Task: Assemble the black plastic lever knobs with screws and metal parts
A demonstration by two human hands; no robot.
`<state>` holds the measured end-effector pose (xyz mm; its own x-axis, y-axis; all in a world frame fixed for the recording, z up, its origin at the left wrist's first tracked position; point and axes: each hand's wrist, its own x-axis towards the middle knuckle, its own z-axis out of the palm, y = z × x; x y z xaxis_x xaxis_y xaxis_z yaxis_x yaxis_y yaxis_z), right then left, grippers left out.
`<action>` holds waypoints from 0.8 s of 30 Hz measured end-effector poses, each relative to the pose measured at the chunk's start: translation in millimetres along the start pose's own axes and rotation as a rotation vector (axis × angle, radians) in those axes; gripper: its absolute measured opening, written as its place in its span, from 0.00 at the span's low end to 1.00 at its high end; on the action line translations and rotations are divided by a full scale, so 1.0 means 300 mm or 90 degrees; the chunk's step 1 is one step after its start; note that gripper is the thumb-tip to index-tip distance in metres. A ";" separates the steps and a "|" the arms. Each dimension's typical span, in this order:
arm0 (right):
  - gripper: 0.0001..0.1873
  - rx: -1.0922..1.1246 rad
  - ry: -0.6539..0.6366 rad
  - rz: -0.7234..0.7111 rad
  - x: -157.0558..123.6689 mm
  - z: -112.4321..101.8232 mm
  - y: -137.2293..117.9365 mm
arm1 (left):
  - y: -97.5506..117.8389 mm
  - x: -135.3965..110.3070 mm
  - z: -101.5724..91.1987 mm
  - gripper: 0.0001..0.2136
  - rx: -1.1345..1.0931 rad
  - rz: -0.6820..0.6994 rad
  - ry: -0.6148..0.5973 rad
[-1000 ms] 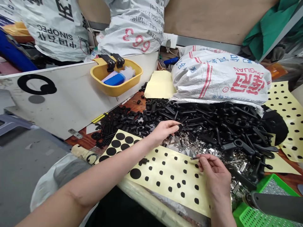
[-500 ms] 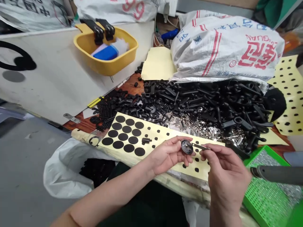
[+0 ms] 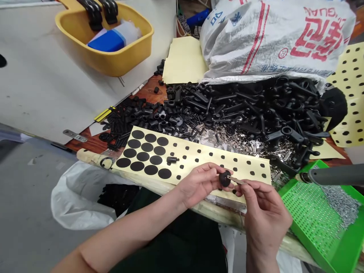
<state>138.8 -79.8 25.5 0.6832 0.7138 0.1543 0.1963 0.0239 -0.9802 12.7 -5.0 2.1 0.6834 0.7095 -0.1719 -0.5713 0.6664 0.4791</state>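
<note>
My left hand (image 3: 200, 183) pinches a small round black disc part (image 3: 224, 178) just above the near table edge. My right hand (image 3: 260, 210) pinches a thin flat metal strip (image 3: 234, 179) whose tip meets the disc. Both hands hover over the near end of a yellow sticker sheet (image 3: 199, 161) printed with large and small black dots. Behind the sheet lies a heap of black plastic lever parts (image 3: 256, 110) mixed with small shiny metal pieces (image 3: 241, 142).
A yellow tub (image 3: 105, 57) with a blue box hangs at the back left. A white woven sack (image 3: 273, 38) lies behind the heap. A green perforated tray (image 3: 315, 212) with screws and a grey tool handle (image 3: 335, 175) sit right. A white bag (image 3: 76, 201) hangs below the table.
My left hand drew back from the black heap with a round disc to the near edge. My right hand brought the metal strip against it. The view tilted down.
</note>
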 end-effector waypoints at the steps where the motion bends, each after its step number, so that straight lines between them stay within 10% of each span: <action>1: 0.09 -0.014 -0.004 -0.011 -0.003 -0.002 -0.001 | -0.001 0.001 -0.001 0.08 -0.005 0.007 0.014; 18: 0.06 -0.046 -0.006 -0.167 -0.033 0.005 0.025 | -0.012 -0.012 -0.012 0.15 0.108 0.008 0.027; 24: 0.05 -0.050 -0.038 -0.097 -0.017 -0.014 0.025 | -0.015 -0.009 -0.003 0.14 0.097 0.009 0.039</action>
<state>139.9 -86.1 17.8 0.5990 0.7463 0.2903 0.3499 0.0822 -0.9332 13.2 -9.8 -0.3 0.6439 0.7346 -0.2138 -0.5026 0.6168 0.6058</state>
